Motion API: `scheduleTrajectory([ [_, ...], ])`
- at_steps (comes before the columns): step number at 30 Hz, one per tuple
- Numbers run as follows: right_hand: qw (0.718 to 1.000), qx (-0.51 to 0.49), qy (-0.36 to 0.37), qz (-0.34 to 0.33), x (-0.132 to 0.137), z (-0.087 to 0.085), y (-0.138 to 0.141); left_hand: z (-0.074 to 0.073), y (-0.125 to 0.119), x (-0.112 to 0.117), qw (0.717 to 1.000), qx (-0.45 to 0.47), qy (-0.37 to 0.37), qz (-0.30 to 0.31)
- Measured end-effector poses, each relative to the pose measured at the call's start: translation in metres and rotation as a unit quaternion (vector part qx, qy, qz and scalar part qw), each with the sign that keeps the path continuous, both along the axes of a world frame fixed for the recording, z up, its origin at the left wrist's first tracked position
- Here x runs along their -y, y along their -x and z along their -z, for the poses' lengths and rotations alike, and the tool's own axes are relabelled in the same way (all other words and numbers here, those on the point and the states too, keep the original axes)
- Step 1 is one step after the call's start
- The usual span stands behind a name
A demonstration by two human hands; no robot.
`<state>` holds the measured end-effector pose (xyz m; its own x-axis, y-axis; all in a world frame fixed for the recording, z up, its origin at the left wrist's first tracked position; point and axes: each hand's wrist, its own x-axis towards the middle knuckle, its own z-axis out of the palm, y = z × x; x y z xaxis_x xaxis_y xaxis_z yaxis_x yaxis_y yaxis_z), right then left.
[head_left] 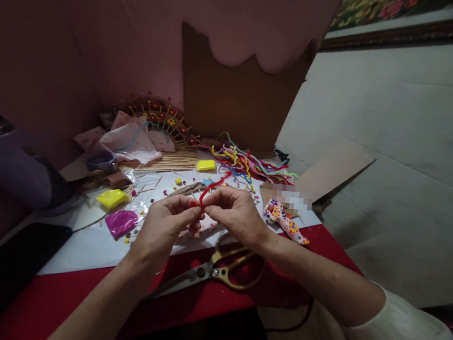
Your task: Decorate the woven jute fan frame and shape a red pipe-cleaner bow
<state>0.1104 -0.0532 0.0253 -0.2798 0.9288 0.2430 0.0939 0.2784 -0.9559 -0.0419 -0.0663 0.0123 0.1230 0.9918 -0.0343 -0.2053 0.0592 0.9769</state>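
Note:
A fuzzy red pipe cleaner (212,188) is pinched between the fingertips of both hands, its free end curving up and to the right. My left hand (170,215) closes on its lower end, where the fingers partly hide it. Close beside it, my right hand (235,210) grips the same piece with thumb and forefinger. Below the hands on the white sheet is a partly hidden craft piece (193,188) with a brown rim and small coloured beads on sticks around it. Gold-handled scissors (212,272) lie on the red cloth under my wrists.
Behind lie a pile of coloured pipe cleaners (251,164), wooden sticks (175,161) and a decorated fan-shaped piece (163,114). Yellow (113,198) and magenta (121,223) clay packets are at left, near a dark phone-like slab (21,252). A flower-patterned glue gun (285,221) lies at right. Cardboard (241,97) leans behind.

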Motion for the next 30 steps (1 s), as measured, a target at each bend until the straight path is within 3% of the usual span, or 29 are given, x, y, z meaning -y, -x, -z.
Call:
scheduleTrajectory([
  [10, 0.997, 0.067, -0.014, -0.034, -0.002, -0.008, -0.009, 0.0, 0.001, 0.001, 1.0, -0.001, 0.001, 0.02],
  [18, 0.998, 0.019, 0.066, -0.006, -0.007, -0.005, -0.003, 0.0, -0.001, 0.001, 1.0, -0.005, -0.004, -0.008],
  [26, 0.996, 0.053, -0.003, -0.077, -0.007, -0.01, -0.009, -0.005, -0.001, 0.0, 1.0, -0.026, -0.012, -0.012],
  [30, 0.995, 0.083, -0.021, -0.047, -0.006, -0.011, -0.009, -0.005, 0.0, 0.0, 0.999, -0.018, -0.019, -0.02],
])
